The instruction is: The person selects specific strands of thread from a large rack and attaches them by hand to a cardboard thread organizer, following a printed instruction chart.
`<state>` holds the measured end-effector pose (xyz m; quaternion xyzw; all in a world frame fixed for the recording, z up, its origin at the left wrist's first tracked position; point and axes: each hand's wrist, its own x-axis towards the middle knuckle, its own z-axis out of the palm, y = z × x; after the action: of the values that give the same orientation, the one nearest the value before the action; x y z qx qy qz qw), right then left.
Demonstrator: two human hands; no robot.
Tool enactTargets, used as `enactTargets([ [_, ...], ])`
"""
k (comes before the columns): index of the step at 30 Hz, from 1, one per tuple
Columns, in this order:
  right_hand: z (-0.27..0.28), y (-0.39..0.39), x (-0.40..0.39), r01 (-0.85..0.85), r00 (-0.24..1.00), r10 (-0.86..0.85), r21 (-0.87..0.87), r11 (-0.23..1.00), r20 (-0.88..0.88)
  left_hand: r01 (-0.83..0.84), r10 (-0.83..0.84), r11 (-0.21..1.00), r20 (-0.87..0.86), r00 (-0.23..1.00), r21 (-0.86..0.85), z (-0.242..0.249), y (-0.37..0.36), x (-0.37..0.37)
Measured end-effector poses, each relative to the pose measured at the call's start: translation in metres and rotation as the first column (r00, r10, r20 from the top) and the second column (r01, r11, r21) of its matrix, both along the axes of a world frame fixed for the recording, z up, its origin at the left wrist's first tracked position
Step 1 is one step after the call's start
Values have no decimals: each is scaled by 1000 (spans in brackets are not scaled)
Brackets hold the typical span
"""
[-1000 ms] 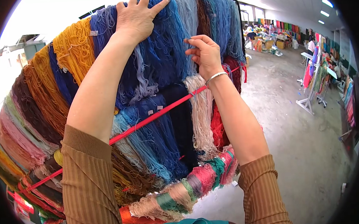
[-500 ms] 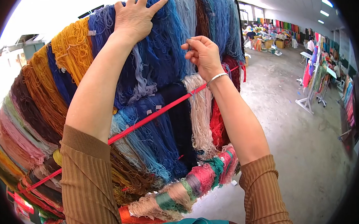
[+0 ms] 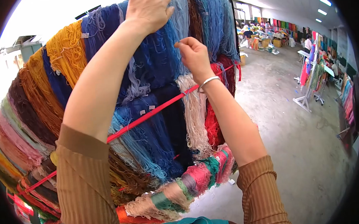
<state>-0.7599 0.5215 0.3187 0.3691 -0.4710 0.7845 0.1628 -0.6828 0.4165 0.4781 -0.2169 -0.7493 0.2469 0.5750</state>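
Observation:
My left hand [image 3: 150, 12] reaches over the top of the rack against the hanging blue yarn skeins [image 3: 157, 53]. Its fingers are spread, and some tips are cut off by the upper frame edge. Lower and to the right, my right hand [image 3: 194, 58] is closed in a pinch in front of the pale blue skein [image 3: 181, 22]. Whether a strand sits in that pinch is too small to see. Below my right wrist hangs a cream skein [image 3: 194, 119] from a red bar [image 3: 155, 111]. A brown skein [image 3: 194, 17] is just beyond my right fingers.
Yellow skeins [image 3: 67, 49] and other colours fill the rack's left side. A lower row of multicoloured yarn [image 3: 171, 196] runs near my body. Across the concrete floor [image 3: 285, 155] stand a wheeled rack [image 3: 305, 94] and people further back.
My left hand has shifted right and up along the rack's top, from the darker blue skeins toward the pale blue one. My right hand has moved slightly left and down, still pinched.

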Motion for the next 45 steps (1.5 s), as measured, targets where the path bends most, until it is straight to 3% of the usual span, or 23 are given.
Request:
enactTargets([
  [1, -4, 0, 2, 140, 986, -135, 51, 989, -95, -313, 295, 945, 164, 941, 97, -3, 15, 6],
  [7, -70, 31, 39, 548, 778, -414, 187, 816, -473, -333, 334, 938, 2, 943, 101, 0, 15, -23],
  [13, -207, 119, 108, 340, 939, -315, 505, 794, -138, -288, 292, 956, -116, 949, 47, -3, 12, -30],
  [15, -266, 157, 136, 414, 906, -392, 526, 743, -160, -290, 292, 956, -132, 947, 35, -3, 9, -35],
  [16, -293, 181, 162, 274, 908, -408, 598, 753, 98, -282, 283, 959, -166, 945, 27, -3, 8, -37],
  [17, -324, 202, 180, 304, 868, -472, 582, 754, 158, -275, 273, 961, -199, 941, 19, -4, 7, -39],
  [19, -396, 258, 222, 253, 645, -635, 667, 701, 424, -293, 296, 955, -168, 940, 43, -5, 11, -35],
  [20, -421, 283, 243, 301, 559, -723, 714, 632, 405, -308, 313, 950, -164, 936, 55, -6, 14, -34],
  [23, -546, 375, 330, 332, 203, -928, 870, 366, 313, -299, 306, 952, -148, 941, 69, -6, 14, -35],
  [24, -590, 410, 372, 238, -25, -968, 942, 236, 249, -325, 333, 943, -128, 934, 76, -7, 16, -33],
  [25, -632, 444, 414, 107, -237, -955, 982, 159, 180, -339, 348, 936, -104, 932, 96, -7, 19, -31],
  [27, -728, 519, 495, 169, -472, -881, 976, -134, -39, -324, 333, 942, -116, 936, 92, -8, 20, -29],
  [28, -689, 512, 506, 220, -428, -902, 974, -55, 46, -305, 281, 951, -255, 925, -60, 8, -16, -70],
  [29, -645, 502, 515, 265, -383, -914, 964, 28, 132, -519, 521, 852, 17, 853, -66, 17, -18, -70],
  [30, -598, 490, 512, 334, -251, -929, 925, 182, 273, -453, 426, 863, -160, 890, -224, 23, -35, -93],
  [31, -579, 487, 505, 312, -195, -936, 923, 223, 292, -381, 363, 890, -119, 924, -251, 5, -8, -95],
  [34, -429, 412, 490, 384, 139, -983, 908, 168, 123, 240, -242, 967, -25, 970, -81, -69, 57, -48],
  [35, -385, 383, 492, 386, 158, -968, 890, 243, 196, 518, -504, 854, 305, 808, 42, -104, 80, -39],
  [36, -356, 359, 499, 427, 210, -955, 858, 284, 211, 692, -680, 683, 547, 487, 233, -148, 105, -23],
  [37, -331, 337, 510, 429, 226, -939, 838, 336, 260, 767, -780, 497, 597, 189, 406, -199, 134, 36],
  [39, -286, 288, 538, 441, 227, -906, 791, 423, 358, 480, -598, 479, 673, -435, 735, -280, 155, 138],
  [40, -265, 261, 555, 451, 207, -889, 766, 458, 409, 546, -513, 374, 658, -552, 750, -311, 162, 182],
  [45, -210, 147, 642, 551, 182, -894, 711, 437, 409, 239, -93, 472, 317, -944, 849, -377, 163, 360],
])
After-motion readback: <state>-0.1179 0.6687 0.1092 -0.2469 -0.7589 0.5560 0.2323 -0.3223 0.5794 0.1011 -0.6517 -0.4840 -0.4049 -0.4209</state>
